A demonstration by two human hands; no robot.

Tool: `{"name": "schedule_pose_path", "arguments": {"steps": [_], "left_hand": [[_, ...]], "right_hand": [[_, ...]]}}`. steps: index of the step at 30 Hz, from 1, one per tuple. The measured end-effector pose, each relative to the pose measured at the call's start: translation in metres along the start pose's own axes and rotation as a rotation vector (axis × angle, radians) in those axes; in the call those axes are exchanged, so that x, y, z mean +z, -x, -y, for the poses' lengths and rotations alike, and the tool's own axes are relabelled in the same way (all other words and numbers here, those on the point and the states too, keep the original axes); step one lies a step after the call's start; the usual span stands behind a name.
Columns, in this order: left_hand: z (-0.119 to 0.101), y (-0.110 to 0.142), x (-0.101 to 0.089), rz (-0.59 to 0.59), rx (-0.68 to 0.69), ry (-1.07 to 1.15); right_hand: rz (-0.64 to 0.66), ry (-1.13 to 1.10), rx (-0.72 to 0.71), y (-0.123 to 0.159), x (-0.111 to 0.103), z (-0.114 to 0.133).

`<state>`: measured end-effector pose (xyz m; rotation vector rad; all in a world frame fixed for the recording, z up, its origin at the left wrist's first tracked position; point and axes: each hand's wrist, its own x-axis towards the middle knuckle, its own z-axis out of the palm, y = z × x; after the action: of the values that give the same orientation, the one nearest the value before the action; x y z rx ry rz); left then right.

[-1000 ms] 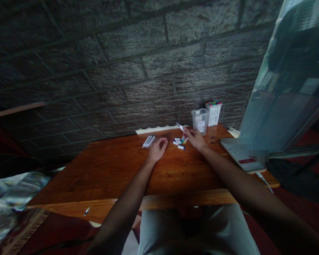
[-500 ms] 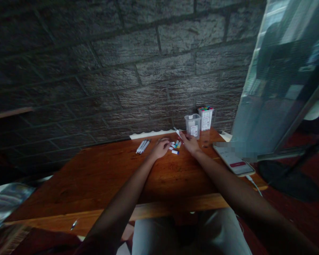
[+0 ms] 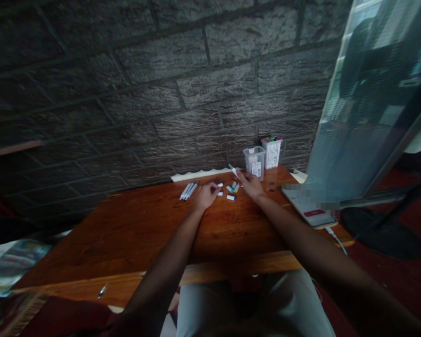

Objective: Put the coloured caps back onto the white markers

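Observation:
My left hand [image 3: 205,196] is closed in a pinch on a small white marker cap [image 3: 220,185] just above the table. Another white cap [image 3: 220,194] shows beside its fingertips. My right hand [image 3: 251,186] grips a white marker [image 3: 235,171], whose narrow end points up and to the left. Between the hands lie several loose caps, among them a white one with a dark blue end [image 3: 231,198] and a yellow one [image 3: 236,188]. Left of my left hand, several grey-white markers [image 3: 188,190] rest side by side.
A clear plastic box [image 3: 250,161] with a label stands behind my right hand. Next to it is a box full of coloured-top markers [image 3: 272,154]. A phone or tablet [image 3: 310,206] with a white cable [image 3: 337,239] lies at the right edge of the wooden table [image 3: 126,234], against a brick wall.
My left hand has drawn back slightly to the left from the loose caps, with a white cap now visible in its fingers. My right hand still holds the marker in much the same place.

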<state>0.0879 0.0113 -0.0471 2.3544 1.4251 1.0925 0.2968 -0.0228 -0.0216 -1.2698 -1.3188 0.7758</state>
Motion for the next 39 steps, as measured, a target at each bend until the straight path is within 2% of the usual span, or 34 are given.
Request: {"name": "schedule_pose_path", "arguments": {"steps": [6,9,14,16,23,31,34,39], "left_hand": [[0.018,0.005,-0.010,-0.211,-0.083,0.163],[0.015,0.007,-0.009,-0.173,-0.062,0.176],[0.006,0.009,-0.011,0.025,-0.042,0.023],[0.007,0.009,-0.014,0.060,-0.069,-0.020],[0.019,0.005,-0.025,-0.007,-0.109,0.004],[0.036,0.007,-0.019,0.121,-0.113,0.053],[0.036,0.006,-0.017,0.081,-0.102,0.024],[0.034,0.006,-0.020,-0.069,-0.069,0.059]], "right_hand": [[0.115,0.121,-0.174,0.007,0.003,0.001],[0.132,0.142,-0.218,0.009,0.004,0.000],[0.106,0.207,-0.200,0.006,0.002,-0.002],[0.105,0.230,-0.213,0.005,0.002,-0.002],[0.088,0.248,-0.236,0.007,0.000,0.000],[0.063,0.253,-0.237,0.003,0.001,-0.006],[0.095,0.204,-0.250,0.004,0.002,-0.007],[0.180,0.193,-0.317,0.004,0.005,-0.010]]}}
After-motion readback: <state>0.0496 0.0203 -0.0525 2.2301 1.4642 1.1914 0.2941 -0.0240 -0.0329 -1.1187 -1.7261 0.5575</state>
